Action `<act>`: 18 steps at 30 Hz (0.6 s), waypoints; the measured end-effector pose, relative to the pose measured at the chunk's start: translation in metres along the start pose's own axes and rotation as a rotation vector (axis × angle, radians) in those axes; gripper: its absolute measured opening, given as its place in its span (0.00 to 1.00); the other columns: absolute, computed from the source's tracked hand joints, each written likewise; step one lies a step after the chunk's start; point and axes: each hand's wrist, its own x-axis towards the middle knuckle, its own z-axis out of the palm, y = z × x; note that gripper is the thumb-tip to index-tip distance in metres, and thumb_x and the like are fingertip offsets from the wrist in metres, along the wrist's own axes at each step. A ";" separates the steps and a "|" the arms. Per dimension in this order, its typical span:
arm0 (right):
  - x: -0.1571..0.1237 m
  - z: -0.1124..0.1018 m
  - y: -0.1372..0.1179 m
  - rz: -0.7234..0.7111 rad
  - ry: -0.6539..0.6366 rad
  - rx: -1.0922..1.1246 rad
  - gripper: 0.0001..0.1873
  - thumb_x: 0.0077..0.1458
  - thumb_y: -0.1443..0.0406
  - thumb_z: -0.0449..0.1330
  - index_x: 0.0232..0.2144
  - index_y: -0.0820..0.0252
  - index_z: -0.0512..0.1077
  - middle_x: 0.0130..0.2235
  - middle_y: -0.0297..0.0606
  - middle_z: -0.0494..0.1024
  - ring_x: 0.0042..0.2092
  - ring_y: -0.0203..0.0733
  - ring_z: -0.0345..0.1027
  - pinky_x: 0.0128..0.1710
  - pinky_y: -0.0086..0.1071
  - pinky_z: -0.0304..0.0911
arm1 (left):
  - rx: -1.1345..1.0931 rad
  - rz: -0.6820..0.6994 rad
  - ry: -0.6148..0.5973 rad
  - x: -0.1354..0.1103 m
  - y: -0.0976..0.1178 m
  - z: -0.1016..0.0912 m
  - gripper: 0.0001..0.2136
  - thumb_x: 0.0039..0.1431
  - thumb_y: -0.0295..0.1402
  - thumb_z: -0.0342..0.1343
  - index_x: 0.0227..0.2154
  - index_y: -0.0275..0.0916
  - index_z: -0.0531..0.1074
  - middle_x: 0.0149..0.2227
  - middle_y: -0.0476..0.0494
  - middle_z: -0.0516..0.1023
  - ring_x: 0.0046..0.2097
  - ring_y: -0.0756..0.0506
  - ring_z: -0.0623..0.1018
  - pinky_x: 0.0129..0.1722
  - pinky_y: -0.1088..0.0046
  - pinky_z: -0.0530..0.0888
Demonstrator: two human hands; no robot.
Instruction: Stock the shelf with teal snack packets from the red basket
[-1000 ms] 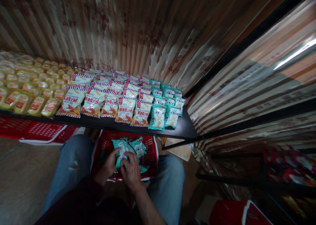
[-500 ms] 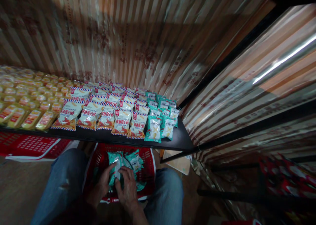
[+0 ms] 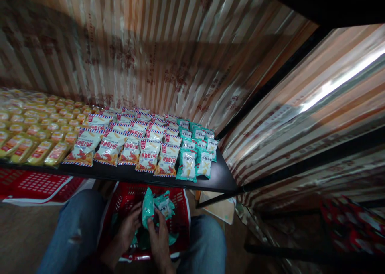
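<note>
A red plastic basket (image 3: 180,210) rests between my knees with several teal snack packets in it. My left hand (image 3: 130,226) and my right hand (image 3: 159,240) are both closed round a bunch of teal packets (image 3: 148,206) held upright over the basket. Another teal packet (image 3: 165,205) leans just right of the bunch. Above the basket runs a black shelf (image 3: 219,174). On its right end stand rows of the same teal packets (image 3: 192,153), with a bare strip of shelf beside them.
Left of the teal rows lie white-and-red packets (image 3: 126,143), then yellow packets (image 3: 33,129). Striped shiny film covers the wall behind and to the right. Another red basket (image 3: 36,183) sits under the shelf at left. A cardboard box (image 3: 219,206) stands right of my basket.
The bunch of teal packets has turned from flat to upright and risen a little in both hands. The view has tilted upward, so shelf and basket sit lower in the frame.
</note>
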 end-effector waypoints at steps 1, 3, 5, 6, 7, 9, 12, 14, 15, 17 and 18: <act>0.001 0.000 0.000 0.039 -0.004 0.048 0.26 0.52 0.53 0.58 0.50 0.61 0.71 0.52 0.47 0.74 0.55 0.49 0.66 0.56 0.41 0.59 | 0.026 0.019 -0.012 -0.001 0.000 0.000 0.20 0.48 0.32 0.60 0.46 0.40 0.71 0.43 0.42 0.80 0.48 0.42 0.78 0.48 0.68 0.71; 0.004 -0.001 0.002 0.122 -0.023 0.146 0.27 0.50 0.52 0.58 0.49 0.61 0.72 0.51 0.46 0.74 0.54 0.49 0.66 0.56 0.41 0.59 | 0.055 0.051 -0.019 -0.004 0.000 0.001 0.23 0.44 0.33 0.64 0.46 0.40 0.71 0.42 0.41 0.80 0.47 0.41 0.78 0.46 0.68 0.72; 0.007 -0.002 0.005 0.208 -0.034 0.234 0.29 0.46 0.51 0.60 0.47 0.62 0.73 0.50 0.46 0.76 0.53 0.50 0.67 0.55 0.41 0.60 | 0.057 0.076 -0.020 -0.007 0.002 0.003 0.25 0.40 0.33 0.66 0.45 0.39 0.72 0.41 0.41 0.80 0.46 0.41 0.79 0.44 0.69 0.73; 0.007 -0.001 0.006 0.244 -0.033 0.269 0.30 0.43 0.52 0.61 0.47 0.62 0.73 0.49 0.45 0.76 0.52 0.51 0.68 0.54 0.41 0.61 | 0.052 0.084 -0.016 -0.009 0.003 0.005 0.25 0.38 0.33 0.67 0.44 0.39 0.72 0.39 0.41 0.81 0.45 0.40 0.79 0.43 0.69 0.74; 0.008 -0.001 0.008 0.274 -0.030 0.299 0.30 0.41 0.53 0.62 0.46 0.62 0.73 0.48 0.45 0.76 0.52 0.51 0.68 0.53 0.41 0.62 | 0.051 0.088 -0.010 -0.010 0.005 0.006 0.24 0.37 0.33 0.68 0.42 0.39 0.73 0.38 0.41 0.81 0.45 0.40 0.79 0.42 0.68 0.74; 0.009 0.000 0.011 0.304 -0.029 0.349 0.30 0.38 0.55 0.63 0.46 0.60 0.73 0.47 0.44 0.77 0.50 0.51 0.69 0.51 0.40 0.63 | 0.070 0.090 -0.005 -0.013 0.007 0.010 0.21 0.35 0.32 0.69 0.37 0.38 0.75 0.37 0.41 0.81 0.44 0.39 0.79 0.42 0.68 0.74; 0.009 0.001 0.013 0.324 -0.047 0.416 0.30 0.37 0.56 0.63 0.46 0.59 0.74 0.48 0.44 0.77 0.50 0.51 0.70 0.49 0.41 0.65 | 0.136 0.104 -0.015 -0.016 0.008 0.013 0.17 0.33 0.33 0.69 0.32 0.37 0.76 0.36 0.41 0.82 0.44 0.37 0.79 0.43 0.67 0.74; 0.009 0.002 0.012 0.332 -0.053 0.447 0.31 0.37 0.54 0.63 0.46 0.60 0.73 0.49 0.45 0.76 0.52 0.52 0.68 0.50 0.41 0.64 | 0.162 0.126 -0.015 -0.017 0.008 0.013 0.19 0.33 0.34 0.70 0.33 0.38 0.76 0.36 0.42 0.82 0.44 0.38 0.79 0.44 0.67 0.74; 0.008 0.002 0.011 0.335 -0.060 0.456 0.32 0.38 0.54 0.63 0.47 0.60 0.73 0.50 0.45 0.75 0.53 0.52 0.68 0.51 0.42 0.64 | 0.168 0.136 -0.005 -0.017 0.007 0.012 0.20 0.33 0.34 0.70 0.34 0.38 0.76 0.36 0.43 0.82 0.44 0.38 0.79 0.44 0.67 0.74; 0.007 0.003 0.009 0.330 -0.087 0.467 0.33 0.39 0.51 0.64 0.48 0.60 0.72 0.51 0.45 0.75 0.53 0.52 0.67 0.52 0.42 0.63 | 0.180 0.138 0.027 -0.018 0.006 0.011 0.22 0.34 0.34 0.70 0.37 0.39 0.75 0.36 0.43 0.81 0.43 0.39 0.79 0.43 0.67 0.74; 0.006 0.003 0.007 0.324 -0.101 0.465 0.34 0.40 0.50 0.64 0.49 0.59 0.71 0.50 0.45 0.75 0.54 0.52 0.67 0.52 0.43 0.63 | 0.186 0.140 0.043 -0.018 0.006 0.010 0.22 0.34 0.34 0.70 0.38 0.40 0.74 0.36 0.43 0.81 0.43 0.39 0.79 0.42 0.67 0.74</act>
